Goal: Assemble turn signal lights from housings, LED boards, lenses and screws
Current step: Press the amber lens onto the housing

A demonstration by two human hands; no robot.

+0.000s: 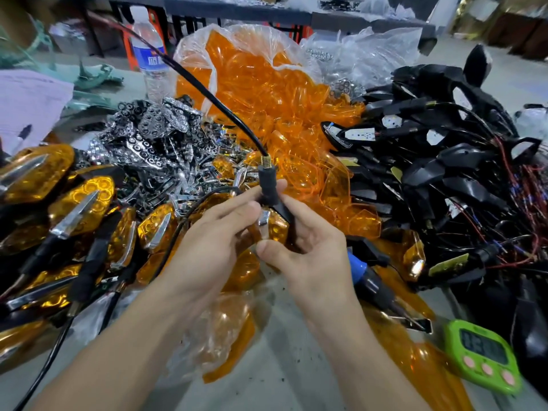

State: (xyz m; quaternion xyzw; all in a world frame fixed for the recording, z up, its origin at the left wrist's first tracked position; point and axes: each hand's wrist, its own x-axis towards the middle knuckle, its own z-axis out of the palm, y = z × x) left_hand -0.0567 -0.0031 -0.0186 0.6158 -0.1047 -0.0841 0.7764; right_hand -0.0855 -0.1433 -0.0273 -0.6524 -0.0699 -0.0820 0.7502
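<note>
bare left forearm (127,336) and right forearm (355,351) stretched up from the bottom edge of the head view, and both hands met over the middle of the grey table (281,387). left hand (207,244) and right hand (308,253) together held one turn signal light (275,225) above the clutter: the left fingers curled onto its black stem (268,185) and amber lens (278,231), while the right thumb pressed at the lower edge with the fingers wrapped behind the light's black shell (286,213). neither hand was spread wide; both were closed around the light. a black cable (207,96) ran up and to the left from the brass thread (266,159) at the top of the stem. to the left lay a heap of finished lights (80,203) with amber faces and chrome strips. behind them sat a pile of chrome reflectors (154,134), and behind the hands a clear bag of orange lenses (261,84) lay open toward the hands. on the right, black housings (444,173) with red and black wires (530,185) were heaped together, some showing white led boards (360,134). a green timer (483,357) lay near the right forearm, its digits too blurred to read. a blue-handled tool (357,266) lay just beside the right wrist. a water bottle (148,51) stood upright at the back, left of the bag.
</note>
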